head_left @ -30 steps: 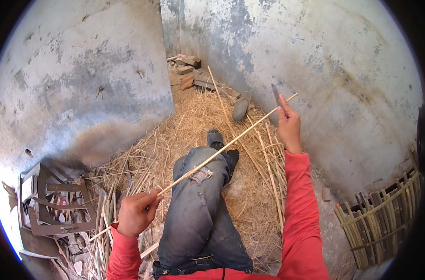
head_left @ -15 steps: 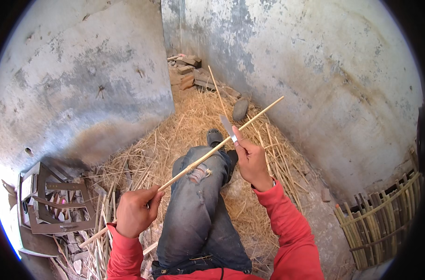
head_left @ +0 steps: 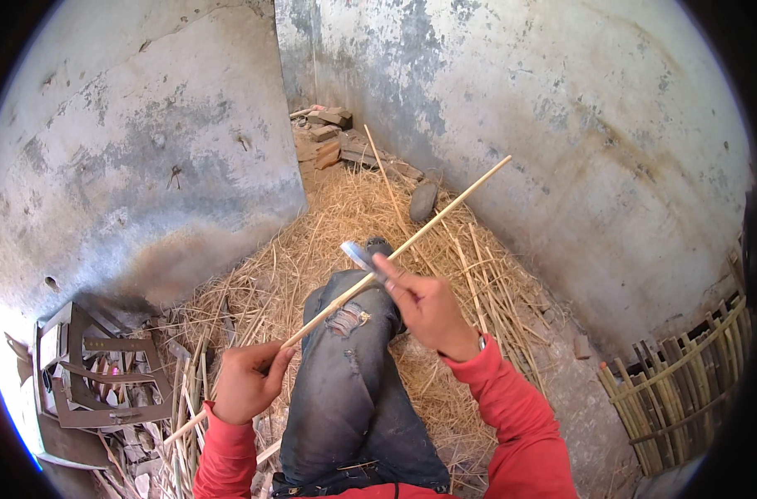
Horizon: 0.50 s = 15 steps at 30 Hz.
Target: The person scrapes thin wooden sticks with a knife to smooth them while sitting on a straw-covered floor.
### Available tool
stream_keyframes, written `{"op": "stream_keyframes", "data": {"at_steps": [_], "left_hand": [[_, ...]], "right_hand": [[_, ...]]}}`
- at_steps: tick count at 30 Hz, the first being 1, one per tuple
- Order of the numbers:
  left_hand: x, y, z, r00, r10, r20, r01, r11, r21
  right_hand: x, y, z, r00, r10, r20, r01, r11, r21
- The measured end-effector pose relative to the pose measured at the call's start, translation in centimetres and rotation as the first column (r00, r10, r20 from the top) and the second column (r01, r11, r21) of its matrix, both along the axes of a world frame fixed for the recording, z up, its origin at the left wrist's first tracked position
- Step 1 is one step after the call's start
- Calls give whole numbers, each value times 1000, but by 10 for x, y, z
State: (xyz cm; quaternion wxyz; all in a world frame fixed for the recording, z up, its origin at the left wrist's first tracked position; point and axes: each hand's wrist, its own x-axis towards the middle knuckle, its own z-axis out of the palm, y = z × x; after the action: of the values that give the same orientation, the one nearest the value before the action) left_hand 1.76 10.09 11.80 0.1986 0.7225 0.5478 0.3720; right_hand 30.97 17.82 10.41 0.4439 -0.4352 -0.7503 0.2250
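My left hand (head_left: pixel 247 381) grips the near part of a long thin bamboo stick (head_left: pixel 445 209) that slants up and away to the right over my jeans-clad leg (head_left: pixel 353 366). My right hand (head_left: pixel 424 303) holds a small knife (head_left: pixel 358 254) with its blade laid against the stick near the middle. Both sleeves are red. The stick's near end pokes out below my left hand toward the lower left.
Straw and loose bamboo strips (head_left: pixel 478 258) cover the floor between two worn plaster walls. A broken wooden crate (head_left: pixel 96 374) lies at the left. Bricks (head_left: pixel 324 133) are stacked in the far corner, a stone (head_left: pixel 423 200) beside them. A woven bamboo piece (head_left: pixel 686 382) stands at the right.
My right hand has come back down the stick from its far end toward me, with the knife against the stick. My left hand has kept its grip in place.
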Motion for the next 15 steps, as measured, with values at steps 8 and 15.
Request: {"op": "stream_keyframes", "data": {"at_steps": [8,15], "left_hand": [[-71,-16,-7,990,94,-103,-92,995,27],[-111,-25,-7,987,26,-161,-11,995,96]], "right_hand": [[81,72,-10,903,-429,-24,428,893,139],[143,108,-5,785,-614,-77,617,768,171]]}}
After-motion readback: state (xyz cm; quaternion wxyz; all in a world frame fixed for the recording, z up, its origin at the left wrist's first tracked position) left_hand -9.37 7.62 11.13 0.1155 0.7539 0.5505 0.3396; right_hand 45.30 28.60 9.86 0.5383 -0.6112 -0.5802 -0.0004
